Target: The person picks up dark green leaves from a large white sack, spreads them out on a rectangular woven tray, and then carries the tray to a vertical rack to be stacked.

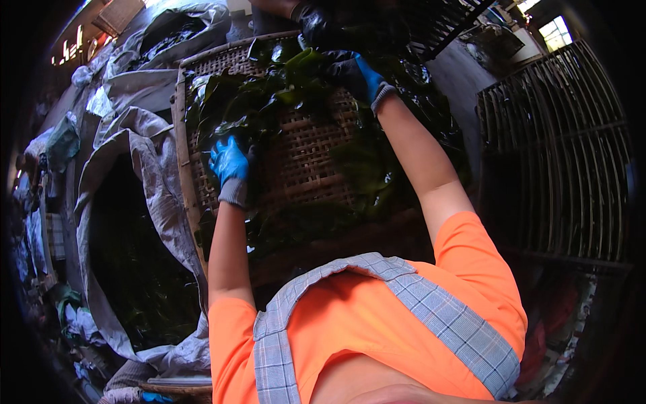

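Observation:
A large woven bamboo tray [303,161] lies in front of me, with wet, broad dark green leaves [303,71] spread over its far part and edges. Near its left edge, my left hand [229,161] in a blue glove rests over the leaves, fingers stretched and slightly apart. My right hand [360,75], in a blue and dark glove, reaches to the far right among the leaves. Its fingers blend into the dark foliage, so whether they grip a leaf is hidden. Close beyond it is another person's dark-gloved hand [313,23].
Left of the tray stands an open pale sack [151,182] with dark green contents. Another open sack [178,30] sits farther back. A slatted rack [555,155] stands on the right, with grey floor [459,84] between it and the tray.

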`<control>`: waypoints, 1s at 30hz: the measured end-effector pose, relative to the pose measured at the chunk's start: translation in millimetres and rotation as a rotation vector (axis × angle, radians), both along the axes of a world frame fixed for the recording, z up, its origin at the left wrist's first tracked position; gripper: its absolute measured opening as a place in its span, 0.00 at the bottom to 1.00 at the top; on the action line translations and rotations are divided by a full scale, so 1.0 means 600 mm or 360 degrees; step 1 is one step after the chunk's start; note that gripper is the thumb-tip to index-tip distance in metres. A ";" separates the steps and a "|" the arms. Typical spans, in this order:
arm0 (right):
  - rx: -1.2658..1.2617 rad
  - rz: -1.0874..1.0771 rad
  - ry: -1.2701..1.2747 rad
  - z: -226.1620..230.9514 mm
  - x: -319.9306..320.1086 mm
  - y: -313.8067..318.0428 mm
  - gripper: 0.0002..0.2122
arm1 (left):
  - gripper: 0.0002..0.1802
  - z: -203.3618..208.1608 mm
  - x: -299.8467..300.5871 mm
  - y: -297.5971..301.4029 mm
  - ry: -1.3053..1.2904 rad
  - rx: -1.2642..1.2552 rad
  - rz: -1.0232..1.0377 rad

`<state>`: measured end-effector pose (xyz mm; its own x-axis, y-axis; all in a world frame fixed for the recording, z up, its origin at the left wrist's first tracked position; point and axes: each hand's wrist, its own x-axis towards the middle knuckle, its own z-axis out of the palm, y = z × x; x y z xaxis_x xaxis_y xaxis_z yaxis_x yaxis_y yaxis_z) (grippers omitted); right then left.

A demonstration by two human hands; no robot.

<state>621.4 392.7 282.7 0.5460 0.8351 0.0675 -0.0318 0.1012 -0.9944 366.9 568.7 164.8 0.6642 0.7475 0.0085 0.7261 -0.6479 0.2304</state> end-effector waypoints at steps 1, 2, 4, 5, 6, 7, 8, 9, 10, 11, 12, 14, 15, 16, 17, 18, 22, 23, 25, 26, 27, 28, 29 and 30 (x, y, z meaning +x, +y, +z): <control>-0.0108 -0.0094 -0.0061 0.013 -0.005 -0.008 0.12 | 0.37 0.015 0.005 -0.014 -0.0495 0.0079 -0.0174; -0.0086 -0.0049 -0.0074 0.031 -0.011 -0.020 0.12 | 0.37 0.032 0.011 -0.028 -0.0991 0.0157 -0.0344; -0.0060 0.0022 -0.0074 0.062 -0.035 -0.059 0.13 | 0.37 0.126 0.034 -0.090 -0.1469 0.0000 -0.0795; -0.0059 0.0001 -0.0083 0.062 -0.038 -0.070 0.11 | 0.39 0.150 0.049 -0.120 -0.1451 -0.0069 -0.0964; 0.0014 -0.0013 0.0062 0.060 -0.045 -0.079 0.10 | 0.41 0.186 0.046 -0.163 -0.1267 0.0096 -0.0999; 0.0092 -0.0004 0.0203 0.059 -0.058 -0.077 0.09 | 0.41 0.183 0.051 -0.181 -0.1248 0.0042 -0.1049; 0.0168 0.0004 0.0343 0.058 -0.073 -0.074 0.07 | 0.42 0.173 0.059 -0.193 -0.1229 -0.0015 -0.1100; 0.0339 -0.0065 0.0514 0.049 -0.092 -0.065 0.06 | 0.40 0.163 0.062 -0.206 -0.1314 -0.0187 -0.0981; 0.0433 -0.0082 0.0673 0.000 -0.072 -0.073 0.07 | 0.39 0.151 0.070 -0.222 -0.1408 -0.0370 -0.0880; 0.0528 -0.0126 0.0823 -0.078 -0.030 -0.088 0.08 | 0.37 0.137 0.086 -0.238 -0.1498 -0.0573 -0.0799; 0.0625 -0.0139 0.0992 -0.124 -0.008 -0.092 0.09 | 0.35 0.116 0.091 -0.229 -0.1598 -0.0865 -0.0838; 0.0329 -0.0031 0.1192 -0.074 -0.087 -0.091 0.13 | 0.30 0.058 0.063 -0.173 -0.1754 -0.1417 -0.0805; 0.0175 -0.0001 0.1276 -0.025 -0.134 -0.109 0.15 | 0.28 0.034 0.053 -0.167 -0.2163 -0.2087 -0.0821; 0.0034 -0.0035 0.1356 -0.003 -0.148 -0.142 0.16 | 0.27 0.107 0.036 -0.189 -0.1912 -0.2439 -0.0749; -0.0219 -0.0234 0.0769 -0.001 -0.142 -0.159 0.19 | 0.25 0.111 0.022 -0.170 -0.1669 -0.2438 -0.0885; -0.0189 -0.0204 0.0392 -0.001 -0.143 -0.168 0.21 | 0.24 0.115 0.009 -0.148 -0.1427 -0.2422 -0.1008; -0.0119 0.0189 -0.0296 0.001 -0.171 -0.175 0.31 | 0.18 0.166 -0.010 -0.143 -0.0963 -0.2581 -0.0869; -0.0091 0.0301 -0.0288 -0.004 -0.184 -0.167 0.31 | 0.17 0.174 -0.007 -0.146 -0.0936 -0.2571 -0.0909; -0.0134 0.0484 -0.0293 -0.007 -0.204 -0.158 0.28 | 0.18 0.206 0.000 -0.156 -0.0899 -0.2681 -0.0864; -0.0051 0.0559 -0.0064 -0.021 -0.208 -0.160 0.26 | 0.19 0.197 0.008 -0.150 -0.0854 -0.2509 -0.1006; 0.0041 0.0646 0.0149 -0.037 -0.211 -0.160 0.24 | 0.19 0.188 0.019 -0.133 -0.0824 -0.2315 -0.1147; 0.0125 0.0736 0.0368 -0.047 -0.214 -0.159 0.22 | 0.20 0.170 0.028 -0.117 -0.0797 -0.2125 -0.1273; 0.0062 0.0521 0.0407 -0.053 -0.223 -0.161 0.18 | 0.20 0.144 0.031 -0.110 -0.0827 -0.1944 -0.1163; 0.0218 0.0612 0.0627 -0.080 -0.205 -0.165 0.17 | 0.20 0.124 0.045 -0.105 -0.0982 -0.2054 -0.0943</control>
<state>498.5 293.8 234.5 0.2104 0.9767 0.0419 -0.4578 0.1363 -0.8785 394.2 505.7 239.4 0.9940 0.1027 -0.0384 0.0313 0.0693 0.9971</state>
